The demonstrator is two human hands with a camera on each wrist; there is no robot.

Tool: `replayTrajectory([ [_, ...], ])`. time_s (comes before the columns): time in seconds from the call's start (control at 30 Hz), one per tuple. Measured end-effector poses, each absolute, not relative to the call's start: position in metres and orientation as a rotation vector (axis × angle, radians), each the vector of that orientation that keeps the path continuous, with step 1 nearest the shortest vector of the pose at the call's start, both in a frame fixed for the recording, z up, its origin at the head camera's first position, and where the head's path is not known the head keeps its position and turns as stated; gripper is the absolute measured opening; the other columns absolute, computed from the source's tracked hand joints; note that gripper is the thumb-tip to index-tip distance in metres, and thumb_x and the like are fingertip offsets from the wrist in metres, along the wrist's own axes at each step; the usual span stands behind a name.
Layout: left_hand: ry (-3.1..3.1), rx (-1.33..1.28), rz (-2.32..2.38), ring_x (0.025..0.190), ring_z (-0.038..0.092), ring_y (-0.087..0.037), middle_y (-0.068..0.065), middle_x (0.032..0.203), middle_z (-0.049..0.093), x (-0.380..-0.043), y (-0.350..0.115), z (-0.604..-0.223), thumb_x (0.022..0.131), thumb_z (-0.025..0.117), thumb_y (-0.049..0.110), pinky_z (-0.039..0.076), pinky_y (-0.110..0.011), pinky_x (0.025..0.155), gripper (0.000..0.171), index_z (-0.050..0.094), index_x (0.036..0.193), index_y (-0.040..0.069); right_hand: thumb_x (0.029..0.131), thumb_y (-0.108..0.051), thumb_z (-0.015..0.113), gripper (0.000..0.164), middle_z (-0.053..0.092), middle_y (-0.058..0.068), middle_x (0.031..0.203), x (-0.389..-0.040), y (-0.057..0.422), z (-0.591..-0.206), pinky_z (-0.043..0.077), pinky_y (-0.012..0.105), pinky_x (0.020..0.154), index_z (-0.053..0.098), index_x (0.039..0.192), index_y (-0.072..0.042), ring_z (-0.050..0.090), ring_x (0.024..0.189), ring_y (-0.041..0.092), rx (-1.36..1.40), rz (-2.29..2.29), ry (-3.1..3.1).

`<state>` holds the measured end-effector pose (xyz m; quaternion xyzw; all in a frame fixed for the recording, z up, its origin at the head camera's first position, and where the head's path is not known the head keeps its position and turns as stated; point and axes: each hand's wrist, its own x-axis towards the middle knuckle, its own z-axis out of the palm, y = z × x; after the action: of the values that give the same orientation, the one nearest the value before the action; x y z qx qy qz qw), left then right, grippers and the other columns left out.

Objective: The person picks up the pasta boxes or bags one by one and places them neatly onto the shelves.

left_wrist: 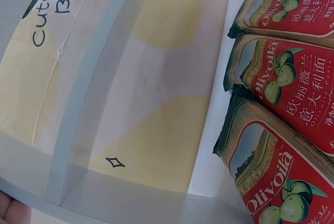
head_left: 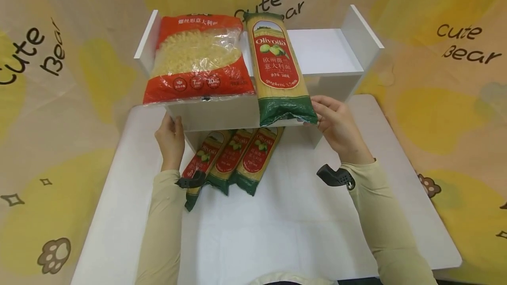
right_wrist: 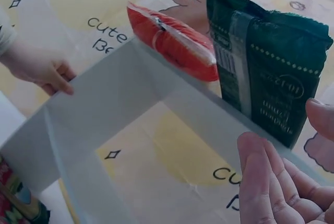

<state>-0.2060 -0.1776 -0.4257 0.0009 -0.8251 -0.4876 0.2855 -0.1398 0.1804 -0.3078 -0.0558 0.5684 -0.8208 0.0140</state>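
My left hand (head_left: 171,139) grips the front left edge of a white shelf unit (head_left: 222,115), fingertips curled at the panel. My right hand (head_left: 339,126) is at the lower right corner of a spaghetti pack (head_left: 277,63), with thumb at its side edge and fingers under the green end. This pack, with a red label, lies lengthwise on the top shelf and sticks out past the front edge. Left of it a large red bag of spiral pasta (head_left: 198,60) also overhangs the front. In the right wrist view the pack's green underside (right_wrist: 261,72) shows above the fingers (right_wrist: 255,172).
Three more spaghetti packs (head_left: 227,155) lie slanted, side by side, on the white table (head_left: 301,214) under the shelf's left part. Upright side panels (head_left: 362,34) bound the top shelf. A patterned cloth backdrop (head_left: 435,100) hangs behind the table.
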Motion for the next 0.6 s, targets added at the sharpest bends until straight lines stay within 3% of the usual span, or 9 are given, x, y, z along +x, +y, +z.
replayTrajectory([
  [0.2, -2.21, 0.018, -1.319, 0.103, 0.063, -0.036, -0.02, 0.119, 0.063, -0.206, -0.178, -0.425, 0.096, 0.052, 0.005, 0.051, -0.05, 0.086, 0.025, 0.061, 0.118, -0.003, 0.096, 0.002, 0.045, 0.026, 0.069, 0.008, 0.083, -0.134, 0.181, -0.331, 0.055, 0.028, 0.074, 0.07, 0.094, -0.007, 0.067, 0.075, 0.019, -0.222, -2.527, 1.735],
  [0.6, -2.212, 0.024, -1.334, 0.111, 0.06, -0.033, -0.017, 0.123, 0.061, -0.208, -0.178, -0.426, 0.097, 0.052, 0.005, 0.049, -0.047, 0.09, 0.028, 0.06, 0.123, -0.001, 0.096, -0.002, 0.051, 0.021, 0.07, 0.004, 0.085, -0.126, 0.174, -0.385, 0.055, 0.026, 0.073, 0.069, 0.093, -0.012, 0.068, 0.077, 0.016, 0.007, -2.397, 1.91],
])
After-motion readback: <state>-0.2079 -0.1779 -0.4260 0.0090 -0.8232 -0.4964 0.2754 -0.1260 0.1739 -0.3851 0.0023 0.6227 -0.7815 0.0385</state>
